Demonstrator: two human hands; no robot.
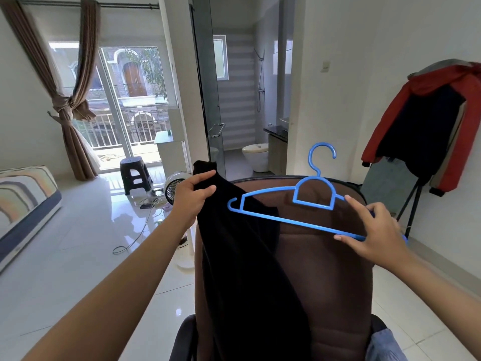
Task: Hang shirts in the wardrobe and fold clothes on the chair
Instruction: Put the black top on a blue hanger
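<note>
Hands: left [194, 194] gripping black shirt [244, 269], right [374, 230] pinching blue hanger [299, 204].

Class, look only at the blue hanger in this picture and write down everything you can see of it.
The blue hanger looks like thin moulded plastic, bright blue. It has an open hook at the top, an arched loop beneath the neck, two sloping shoulders, a straight lower bar and a small upturned notch at its left end. It is held in the air, tilted, left end higher, in front of the brown chair back. The right hand holds its right end, covering that tip. Its left end overlaps the black garment; whether they touch is unclear.
</note>
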